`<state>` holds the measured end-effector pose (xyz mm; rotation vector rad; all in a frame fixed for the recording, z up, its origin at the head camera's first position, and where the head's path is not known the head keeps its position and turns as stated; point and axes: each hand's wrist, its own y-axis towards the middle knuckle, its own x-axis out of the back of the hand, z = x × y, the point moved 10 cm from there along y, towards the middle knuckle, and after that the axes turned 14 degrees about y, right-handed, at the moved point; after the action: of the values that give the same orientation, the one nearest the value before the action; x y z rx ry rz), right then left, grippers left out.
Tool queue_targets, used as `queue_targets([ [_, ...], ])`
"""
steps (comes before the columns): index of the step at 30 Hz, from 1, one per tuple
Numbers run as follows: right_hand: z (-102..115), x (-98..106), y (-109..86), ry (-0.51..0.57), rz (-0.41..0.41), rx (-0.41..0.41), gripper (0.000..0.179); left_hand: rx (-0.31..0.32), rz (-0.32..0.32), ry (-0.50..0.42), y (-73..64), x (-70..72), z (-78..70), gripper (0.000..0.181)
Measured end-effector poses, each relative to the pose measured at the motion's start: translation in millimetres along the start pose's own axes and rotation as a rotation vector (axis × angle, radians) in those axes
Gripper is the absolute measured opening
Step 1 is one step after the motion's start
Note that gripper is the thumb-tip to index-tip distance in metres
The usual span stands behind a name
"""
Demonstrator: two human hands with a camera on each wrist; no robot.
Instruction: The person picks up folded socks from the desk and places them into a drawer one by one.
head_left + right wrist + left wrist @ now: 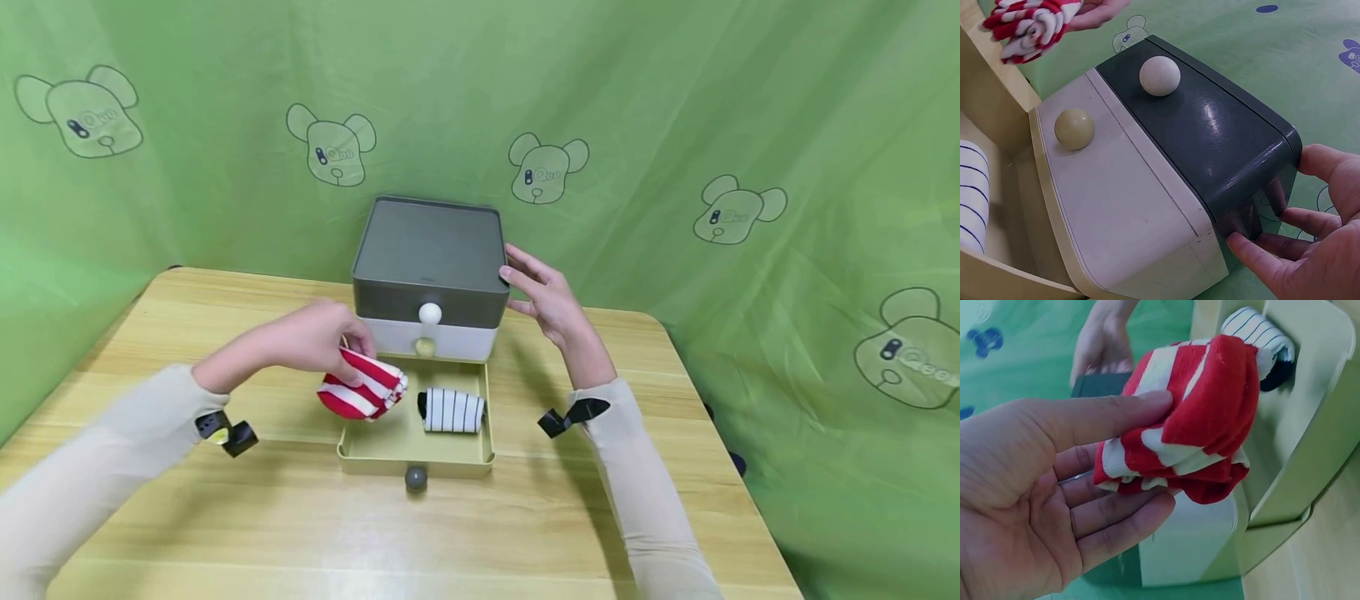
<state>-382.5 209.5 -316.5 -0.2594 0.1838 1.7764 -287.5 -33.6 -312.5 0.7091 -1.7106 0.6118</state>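
Note:
In the head view my left hand pinches a folded red-and-white striped sock between thumb and fingers, over the left side of a pulled-out yellow drawer. A rolled white sock with dark stripes lies in that drawer on the right. The drawer belongs to a small drawer unit with a dark grey top tier and a white middle tier. My right hand touches the right side of the dark tier with its fingertips, as the right wrist view shows; its fingers are spread and fairly straight.
The unit stands on a wooden table near its back edge. White, yellowish and grey round knobs mark the drawer fronts; the grey knob juts forward from the open drawer. A green curtain with bear-head drawings hangs behind and around the table.

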Motion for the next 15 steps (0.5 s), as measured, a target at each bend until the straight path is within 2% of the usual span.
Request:
queue_targets([
  [7,0,0,1.1,0.0,-0.004,0.001,0.059,0.007,0.035,0.057,18.2,-16.2,-13.6,0.016],
  [15,0,1,-0.2,-0.001,-0.012,-0.004,0.06,0.01,0.064,0.123,27.5,-36.4,-18.5,0.017],
])
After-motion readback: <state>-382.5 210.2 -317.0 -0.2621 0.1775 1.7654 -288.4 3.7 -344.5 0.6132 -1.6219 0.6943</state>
